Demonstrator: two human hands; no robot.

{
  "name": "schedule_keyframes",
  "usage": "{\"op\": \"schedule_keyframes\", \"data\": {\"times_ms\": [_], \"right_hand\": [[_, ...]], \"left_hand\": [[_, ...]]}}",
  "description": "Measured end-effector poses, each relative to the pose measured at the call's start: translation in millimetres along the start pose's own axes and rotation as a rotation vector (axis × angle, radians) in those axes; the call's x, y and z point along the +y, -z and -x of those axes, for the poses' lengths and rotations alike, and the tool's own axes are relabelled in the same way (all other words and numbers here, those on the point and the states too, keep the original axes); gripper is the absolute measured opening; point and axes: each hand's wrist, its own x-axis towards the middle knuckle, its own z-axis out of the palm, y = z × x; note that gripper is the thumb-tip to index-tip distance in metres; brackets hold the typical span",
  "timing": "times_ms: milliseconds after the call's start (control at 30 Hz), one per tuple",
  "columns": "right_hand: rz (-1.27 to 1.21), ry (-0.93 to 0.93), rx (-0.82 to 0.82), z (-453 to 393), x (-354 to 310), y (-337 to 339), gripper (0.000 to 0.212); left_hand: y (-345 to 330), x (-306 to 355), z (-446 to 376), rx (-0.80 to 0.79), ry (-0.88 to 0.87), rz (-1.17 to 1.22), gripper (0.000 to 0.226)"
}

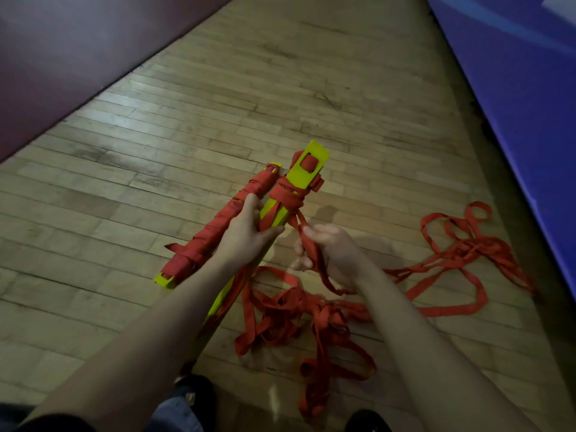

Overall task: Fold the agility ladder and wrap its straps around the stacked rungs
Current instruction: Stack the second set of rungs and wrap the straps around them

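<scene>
Wood-plank floor (187,126), pale strips, scuffed, with a dull sheen on its far left part. One maroon padded mat (62,51) runs along the far left edge of the floor; one blue mat (514,88) runs along its right edge.

Two rung bundles are visible. One wrapped bundle (218,222) lies on the floor just left of the left hand: a flat yellow-green plastic stack, almost fully covered in red webbing, with yellow ends showing at both tips. The second bundle, the stacked rungs (308,169), is the one in hand: flat, rectangular, hard yellow-green plastic, slotted near the top with red strap threaded through the slot, tilted up and away from the person. Several turns of red strap cross its upper part only; its lower length is bare plastic.

Left hand (249,232) grips the stacked rungs around the middle, fingers curled over the edge, thumb on the near side. Right hand (324,247), just right of the stacked rungs, is closed around a doubled run of red strap (300,224) leading up to the wraps.

Loose red straps (311,316), flat woven webbing, limp and tangled, pile on the floor below the right hand, with a second looped tangle spreading right toward the blue mat. Two dark shoes (199,391) and blue trouser fabric show at the bottom edge.
</scene>
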Motion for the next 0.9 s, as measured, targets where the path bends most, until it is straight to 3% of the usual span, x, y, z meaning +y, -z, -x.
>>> {"op": "schedule_keyframes", "data": {"times_ms": [300,467,633,767,900], "right_hand": [[0.254,0.034,0.098,-47,-54,6,0.022],[0.326,0.067,0.054,-86,-73,18,0.02],[0.427,0.167,0.191,-129,-60,27,0.02],[0.344,0.188,0.176,-152,-44,28,0.03],[0.305,0.169,0.088,-164,-36,28,0.023]], "left_hand": [[18,40,-59,0.127,0.033,0.131,0.044],[23,36,-97,0.153,0.01,0.134,0.042],[19,15,-123,0.205,0.011,0.156,0.037],[20,-7,-134,0.12,-0.045,0.08,0.037],[14,-22,-140,0.149,0.032,0.128,0.05]]}}
